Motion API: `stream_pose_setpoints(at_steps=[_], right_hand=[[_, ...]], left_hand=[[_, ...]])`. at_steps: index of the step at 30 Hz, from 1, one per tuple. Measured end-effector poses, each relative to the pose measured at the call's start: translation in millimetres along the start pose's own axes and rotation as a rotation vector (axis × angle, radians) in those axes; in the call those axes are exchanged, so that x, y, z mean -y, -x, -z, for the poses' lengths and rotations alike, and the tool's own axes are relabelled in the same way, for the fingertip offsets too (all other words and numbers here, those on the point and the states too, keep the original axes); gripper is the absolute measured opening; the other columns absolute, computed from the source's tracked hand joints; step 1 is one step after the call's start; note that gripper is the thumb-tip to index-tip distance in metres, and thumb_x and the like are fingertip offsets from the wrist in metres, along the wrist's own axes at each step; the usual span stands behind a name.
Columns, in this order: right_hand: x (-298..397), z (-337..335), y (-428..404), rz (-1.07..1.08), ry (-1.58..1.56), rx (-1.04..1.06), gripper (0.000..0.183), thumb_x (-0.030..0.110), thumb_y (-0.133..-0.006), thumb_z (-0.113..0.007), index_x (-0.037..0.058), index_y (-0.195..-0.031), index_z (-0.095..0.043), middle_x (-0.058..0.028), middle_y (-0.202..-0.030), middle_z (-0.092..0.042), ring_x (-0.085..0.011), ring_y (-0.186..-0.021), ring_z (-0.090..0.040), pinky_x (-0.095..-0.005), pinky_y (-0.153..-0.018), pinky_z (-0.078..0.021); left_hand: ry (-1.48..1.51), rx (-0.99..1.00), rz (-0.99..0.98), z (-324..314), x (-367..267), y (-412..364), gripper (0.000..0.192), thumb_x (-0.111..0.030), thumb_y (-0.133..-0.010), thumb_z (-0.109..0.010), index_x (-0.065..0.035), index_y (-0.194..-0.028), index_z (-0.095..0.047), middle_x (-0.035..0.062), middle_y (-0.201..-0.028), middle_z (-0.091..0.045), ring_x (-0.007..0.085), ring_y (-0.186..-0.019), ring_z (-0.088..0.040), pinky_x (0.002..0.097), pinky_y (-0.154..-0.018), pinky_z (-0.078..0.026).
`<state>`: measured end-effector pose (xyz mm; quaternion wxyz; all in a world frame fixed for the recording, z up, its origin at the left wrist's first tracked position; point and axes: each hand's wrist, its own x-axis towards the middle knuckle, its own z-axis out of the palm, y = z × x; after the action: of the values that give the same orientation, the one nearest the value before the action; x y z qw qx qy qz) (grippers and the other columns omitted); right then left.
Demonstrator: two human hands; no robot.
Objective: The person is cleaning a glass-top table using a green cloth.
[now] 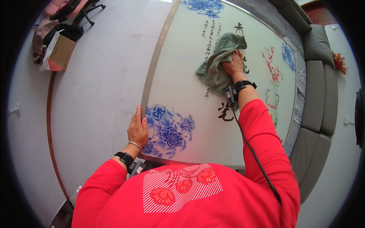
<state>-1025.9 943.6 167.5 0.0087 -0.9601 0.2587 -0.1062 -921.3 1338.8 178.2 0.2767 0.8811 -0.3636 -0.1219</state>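
A grey-green cloth (218, 64) lies bunched on a glass-topped table (182, 85) printed with blue peonies, black brush characters and a vase with red blossoms. My right hand (235, 63) presses on the cloth's right part, its fingers partly hidden in the folds. At the table's left edge, near the front corner, my left hand (138, 129) rests against the metal rim with its fingers pointing away from me; it holds nothing. Each wrist wears a black strap with a small device, and a cable runs along my right arm.
A grey sofa (312, 97) stands along the right, beyond a patterned rug (298, 97). Pale floor tiles (94, 85) lie to the left. At the upper left are a cardboard box (63, 51), bags and the wheeled base of an office chair (87, 14).
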Motion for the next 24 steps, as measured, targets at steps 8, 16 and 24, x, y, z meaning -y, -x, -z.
stream_pose_setpoints(at_steps=[8, 16, 24], right_hand=[[-145, -12, -79, -0.51, 0.351, 0.127, 0.064, 0.051, -0.079, -0.035, 0.0126, -0.13, -0.031, -0.0066, -0.135, -0.029, -0.0226, -0.126, -0.022, -0.0365, -0.103, -0.0144], [-117, -24, -55, -0.426, 0.268, 0.216, 0.066, 0.052, -0.081, -0.029, 0.011, -0.132, -0.026, -0.0093, -0.137, -0.024, -0.0243, -0.128, -0.016, -0.0333, -0.105, -0.0083], [54, 2, 77, 0.035, -0.061, -0.057, 0.052, 0.033, -0.072, -0.05, 0.0077, -0.117, -0.045, -0.0153, -0.123, -0.041, -0.034, -0.12, -0.026, -0.0413, -0.102, -0.0148]], left_hand=[[-0.034, 0.0, -0.015, 1, -3, -1, 0.051, -0.017, -0.084, -0.04, -0.0088, -0.132, -0.024, 0.0182, -0.112, -0.049, 0.0339, -0.1, -0.049, 0.0383, -0.08, -0.043], [-0.01, 0.053, 0.041, 3, -4, 1, 0.05, -0.018, -0.085, -0.038, -0.0085, -0.132, -0.022, 0.0195, -0.114, -0.048, 0.0349, -0.102, -0.049, 0.0391, -0.081, -0.043], [0.036, -0.016, -0.032, -4, 6, 2, 0.049, -0.019, -0.086, -0.038, -0.0089, -0.131, -0.023, 0.0184, -0.115, -0.048, 0.0343, -0.103, -0.047, 0.04, -0.083, -0.042]])
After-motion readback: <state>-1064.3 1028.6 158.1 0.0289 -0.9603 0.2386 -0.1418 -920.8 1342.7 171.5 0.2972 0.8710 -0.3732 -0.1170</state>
